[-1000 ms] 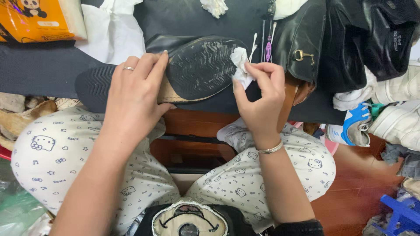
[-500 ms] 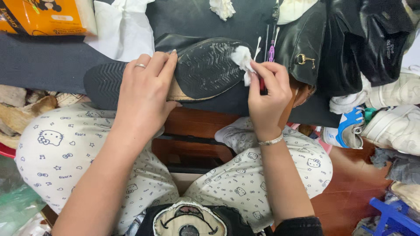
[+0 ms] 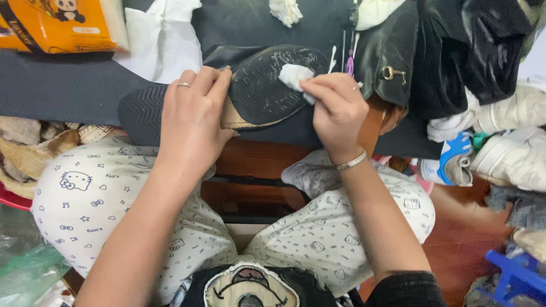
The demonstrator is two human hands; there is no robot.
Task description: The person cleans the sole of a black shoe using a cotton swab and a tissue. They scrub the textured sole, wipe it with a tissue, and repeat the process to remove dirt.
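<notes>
A black shoe (image 3: pixel 259 91) lies sole-up on a dark work surface (image 3: pixel 62 85) in front of me. My left hand (image 3: pixel 190 122), with a ring on one finger, presses down on the shoe's middle and grips its edge. My right hand (image 3: pixel 335 111), wearing a bracelet, pinches a small white wad of tissue (image 3: pixel 294 75) and holds it against the front of the sole, which looks wet and shiny.
An orange tissue pack (image 3: pixel 62 25) and white paper (image 3: pixel 162 37) lie at the back left. Another crumpled tissue (image 3: pixel 286 10) sits at the back. A black leather boot (image 3: pixel 392 51) and white sneakers (image 3: pixel 512 153) crowd the right. A blue stool (image 3: pixel 515 276) stands low right.
My right hand has slid the tissue leftward, from the sole's toe edge onto the front of the sole. The left hand keeps its hold on the shoe.
</notes>
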